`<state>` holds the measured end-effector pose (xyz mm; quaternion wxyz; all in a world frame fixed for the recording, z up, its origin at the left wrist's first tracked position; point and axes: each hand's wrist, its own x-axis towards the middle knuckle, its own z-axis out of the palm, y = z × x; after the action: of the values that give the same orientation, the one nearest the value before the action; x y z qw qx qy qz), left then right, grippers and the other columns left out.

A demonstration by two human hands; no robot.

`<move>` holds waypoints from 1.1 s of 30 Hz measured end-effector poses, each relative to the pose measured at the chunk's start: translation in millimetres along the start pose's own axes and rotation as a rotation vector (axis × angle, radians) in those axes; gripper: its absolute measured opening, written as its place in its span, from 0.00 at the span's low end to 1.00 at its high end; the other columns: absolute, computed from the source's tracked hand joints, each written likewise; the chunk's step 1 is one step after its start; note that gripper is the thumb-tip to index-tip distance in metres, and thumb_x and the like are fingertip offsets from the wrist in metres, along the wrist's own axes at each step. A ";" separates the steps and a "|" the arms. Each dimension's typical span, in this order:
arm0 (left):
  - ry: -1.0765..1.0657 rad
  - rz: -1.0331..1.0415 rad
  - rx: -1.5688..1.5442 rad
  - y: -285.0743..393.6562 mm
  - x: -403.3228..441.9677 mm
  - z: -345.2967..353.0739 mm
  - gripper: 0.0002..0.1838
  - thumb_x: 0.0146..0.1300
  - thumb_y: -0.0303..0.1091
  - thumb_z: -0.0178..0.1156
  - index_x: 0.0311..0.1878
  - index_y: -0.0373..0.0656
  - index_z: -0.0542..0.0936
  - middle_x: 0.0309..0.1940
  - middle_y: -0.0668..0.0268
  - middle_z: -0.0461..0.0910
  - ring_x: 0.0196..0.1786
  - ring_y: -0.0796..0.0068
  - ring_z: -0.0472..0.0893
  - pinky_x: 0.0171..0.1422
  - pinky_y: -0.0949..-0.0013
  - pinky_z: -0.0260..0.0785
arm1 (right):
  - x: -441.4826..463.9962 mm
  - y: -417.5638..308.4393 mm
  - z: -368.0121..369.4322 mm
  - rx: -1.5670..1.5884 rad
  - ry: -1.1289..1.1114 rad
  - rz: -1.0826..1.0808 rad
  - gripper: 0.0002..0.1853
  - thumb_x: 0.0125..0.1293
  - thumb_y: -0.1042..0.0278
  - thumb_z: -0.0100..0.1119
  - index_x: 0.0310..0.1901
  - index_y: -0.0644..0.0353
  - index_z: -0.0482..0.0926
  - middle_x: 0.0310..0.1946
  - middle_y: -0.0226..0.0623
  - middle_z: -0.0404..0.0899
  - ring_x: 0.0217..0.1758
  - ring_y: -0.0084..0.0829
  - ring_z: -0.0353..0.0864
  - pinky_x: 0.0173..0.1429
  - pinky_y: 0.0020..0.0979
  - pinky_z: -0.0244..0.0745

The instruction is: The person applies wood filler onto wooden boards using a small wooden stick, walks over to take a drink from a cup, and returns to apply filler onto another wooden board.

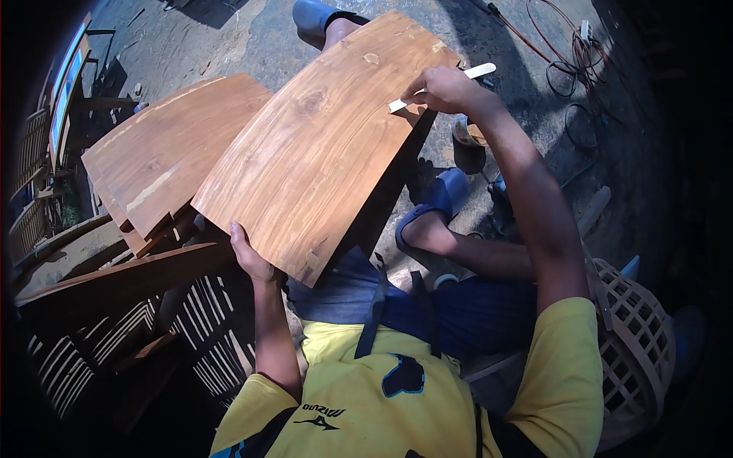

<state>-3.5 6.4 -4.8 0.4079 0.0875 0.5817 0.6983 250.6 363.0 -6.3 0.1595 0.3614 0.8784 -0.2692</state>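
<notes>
Rough grey ground [252, 42] spreads under everything, with hard sunlight in some parts and deep shadow in others. Nearest is the person's yellow short-sleeved shirt [382, 378] with dark markings, above dark blue legwear [489, 309].

Just beyond lies a broad, warm orange-brown wooden panel [321, 145], slanting away in front of the person's lap. Its left long side bows outward, while its right side runs nearly straight. Fine darker grain sweeps along its length, swirling around a knot; pale patches mark the far end, and a greyish blemish shows by the near right corner. What supports it beneath is lost in shadow, so I can't be sure.

The left hand [248, 254] is clamped on the panel's near left corner, thumb on top, the other fingers hidden below. The right hand [450, 91] pinches a flat, pale, round-ended stick [482, 71], fingers closed together around it; the stick's lower end meets the panel near its right edge.

Beside the panel stands a dark round can [460, 137] with brown contents. To the left, similar brown wooden panels [179, 141] lie stacked. Farther off, reddish and dark cables [584, 65] tangle on the ground.
</notes>
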 end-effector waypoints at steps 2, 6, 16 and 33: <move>0.013 0.001 -0.014 2.2 -2.3 -0.3 0.34 0.81 0.53 0.38 0.74 0.32 0.62 0.65 0.45 0.74 0.63 0.53 0.81 0.66 0.53 0.76 | -13.6 -3.5 6.4 0.072 0.088 -0.053 0.13 0.71 0.54 0.64 0.53 0.41 0.90 0.46 0.39 0.90 0.52 0.42 0.87 0.57 0.42 0.79; -0.009 0.007 -0.007 -0.4 -0.2 -4.5 0.34 0.81 0.52 0.38 0.73 0.30 0.64 0.63 0.44 0.75 0.61 0.53 0.82 0.65 0.54 0.77 | -48.8 -50.8 35.6 0.201 0.249 -0.246 0.13 0.71 0.51 0.65 0.54 0.34 0.89 0.34 0.39 0.82 0.42 0.42 0.84 0.48 0.43 0.78; -0.067 -0.003 0.014 -1.7 0.6 -10.1 0.35 0.80 0.54 0.38 0.74 0.32 0.62 0.64 0.44 0.74 0.63 0.52 0.81 0.65 0.52 0.77 | -61.6 -77.5 43.5 0.071 0.223 -0.208 0.11 0.71 0.53 0.64 0.52 0.34 0.89 0.33 0.37 0.79 0.38 0.40 0.83 0.43 0.40 0.77; 0.057 -0.031 0.006 -2.4 0.2 -9.4 0.34 0.80 0.55 0.39 0.74 0.35 0.63 0.64 0.47 0.74 0.62 0.54 0.81 0.65 0.53 0.76 | -57.7 -5.0 63.1 1.049 0.189 0.201 0.18 0.82 0.63 0.44 0.60 0.64 0.79 0.30 0.29 0.82 0.22 0.14 0.78 0.26 0.19 0.71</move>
<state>-8.1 -0.4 -9.9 0.4018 0.0596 0.5964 0.6923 292.1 291.2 -27.8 -0.0969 0.4974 0.5976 -0.6213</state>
